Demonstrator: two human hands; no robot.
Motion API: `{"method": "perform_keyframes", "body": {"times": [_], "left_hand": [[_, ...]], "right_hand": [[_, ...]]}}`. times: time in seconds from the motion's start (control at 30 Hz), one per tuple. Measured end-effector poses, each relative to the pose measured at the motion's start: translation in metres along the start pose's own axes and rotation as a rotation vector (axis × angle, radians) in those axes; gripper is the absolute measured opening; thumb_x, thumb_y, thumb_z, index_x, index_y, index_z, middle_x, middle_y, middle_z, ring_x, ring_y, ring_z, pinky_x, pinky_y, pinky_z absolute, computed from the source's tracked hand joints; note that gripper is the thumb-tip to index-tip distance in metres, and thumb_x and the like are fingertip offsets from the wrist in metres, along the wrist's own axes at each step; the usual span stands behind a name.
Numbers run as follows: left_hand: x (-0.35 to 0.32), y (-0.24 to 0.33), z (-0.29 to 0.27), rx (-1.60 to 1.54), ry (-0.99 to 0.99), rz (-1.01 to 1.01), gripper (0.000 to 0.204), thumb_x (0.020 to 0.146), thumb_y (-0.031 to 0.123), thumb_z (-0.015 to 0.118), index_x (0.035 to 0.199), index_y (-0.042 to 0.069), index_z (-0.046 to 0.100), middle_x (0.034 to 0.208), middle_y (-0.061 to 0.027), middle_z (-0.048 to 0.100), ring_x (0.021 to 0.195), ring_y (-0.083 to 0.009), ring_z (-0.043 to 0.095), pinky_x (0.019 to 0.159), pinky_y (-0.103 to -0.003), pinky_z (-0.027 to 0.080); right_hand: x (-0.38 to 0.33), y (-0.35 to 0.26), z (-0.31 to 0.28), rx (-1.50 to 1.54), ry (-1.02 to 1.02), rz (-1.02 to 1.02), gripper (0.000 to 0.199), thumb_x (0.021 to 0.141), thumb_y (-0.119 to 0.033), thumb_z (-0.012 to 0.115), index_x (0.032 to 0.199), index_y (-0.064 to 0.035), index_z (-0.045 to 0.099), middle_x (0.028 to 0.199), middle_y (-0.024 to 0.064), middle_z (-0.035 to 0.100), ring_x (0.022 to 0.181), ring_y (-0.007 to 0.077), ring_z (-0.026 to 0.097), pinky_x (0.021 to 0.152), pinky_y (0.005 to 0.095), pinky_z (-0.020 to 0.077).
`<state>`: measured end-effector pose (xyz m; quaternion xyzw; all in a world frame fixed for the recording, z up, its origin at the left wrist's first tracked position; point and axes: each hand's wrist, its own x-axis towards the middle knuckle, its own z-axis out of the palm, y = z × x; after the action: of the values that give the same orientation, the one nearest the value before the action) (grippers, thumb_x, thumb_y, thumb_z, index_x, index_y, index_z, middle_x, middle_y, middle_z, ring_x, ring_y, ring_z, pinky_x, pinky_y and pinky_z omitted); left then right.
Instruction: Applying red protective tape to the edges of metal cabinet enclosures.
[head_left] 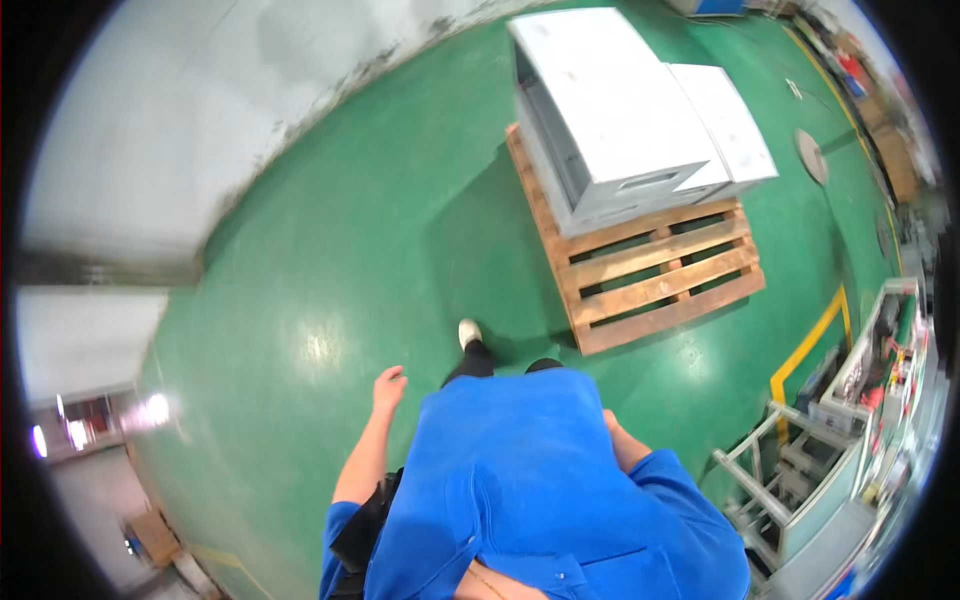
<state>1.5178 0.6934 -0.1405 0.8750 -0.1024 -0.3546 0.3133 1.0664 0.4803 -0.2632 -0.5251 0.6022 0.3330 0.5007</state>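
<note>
Watching remotely, I see my left hand (389, 388) loosely open, can't tell my right hand (614, 428)'s grip; ahead of both, the larger white cabinet (620, 95) lies lengthwise, slanting away leftward.

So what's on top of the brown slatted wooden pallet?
On the brown slatted wooden pallet stand a large white box-shaped cabinet and, to its right, a smaller white boxy unit. The near slats are bare; whatever lies directly beneath both is hidden.
</note>
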Motion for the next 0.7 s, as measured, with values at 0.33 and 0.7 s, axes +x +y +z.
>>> {"method": "perform_keyframes", "body": {"times": [0.33, 0.7], "left_hand": [[0.240, 0.341, -0.043, 0.103, -0.495, 0.381, 0.036, 0.078, 0.011, 0.058, 0.112, 0.000, 0.052, 0.100, -0.0099, 0.058, 0.074, -0.0133, 0.059, 0.059, -0.024, 0.048], [0.378, 0.601, 0.070, 0.303, -0.674, 0.718, 0.031, 0.079, 0.007, 0.054, 0.109, 0.002, 0.053, 0.082, -0.0037, 0.056, 0.065, -0.0099, 0.055, 0.051, -0.021, 0.044]], "right_hand": [[-0.035, -0.189, -0.090, 1.507, 0.360, -0.164, 0.011, 0.083, -0.015, 0.054, 0.085, -0.0048, 0.056, 0.074, 0.0058, 0.060, 0.058, 0.0130, 0.057, 0.052, 0.0256, 0.0490], [0.045, -0.336, -0.282, 1.645, 0.855, -0.283, 0.029, 0.077, -0.022, 0.057, 0.097, -0.0014, 0.056, 0.088, 0.0134, 0.060, 0.079, 0.0197, 0.058, 0.067, 0.0295, 0.0471]]}}
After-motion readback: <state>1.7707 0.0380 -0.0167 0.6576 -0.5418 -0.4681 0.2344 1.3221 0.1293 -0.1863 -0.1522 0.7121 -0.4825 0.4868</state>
